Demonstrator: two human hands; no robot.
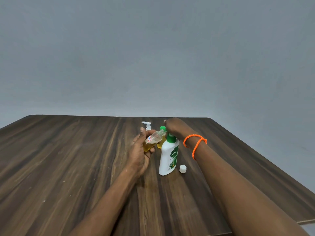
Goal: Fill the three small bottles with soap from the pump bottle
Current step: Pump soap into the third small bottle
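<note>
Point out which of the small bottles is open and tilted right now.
The clear small bottle gripped in the left hand: uncapped, tilted toward the pump bottle. The green-capped bottle and the white-pump bottle stand closed on the table.

Matt wood-grain table (68,150); glossy white plastic pump bottle (167,157).

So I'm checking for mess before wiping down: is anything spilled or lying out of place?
No spill shows on the table. A loose white cap lies beside the pump bottle, off its bottle. The left hand holds the small bottle tilted, uncapped, while the right hand rests on the pump.
</note>
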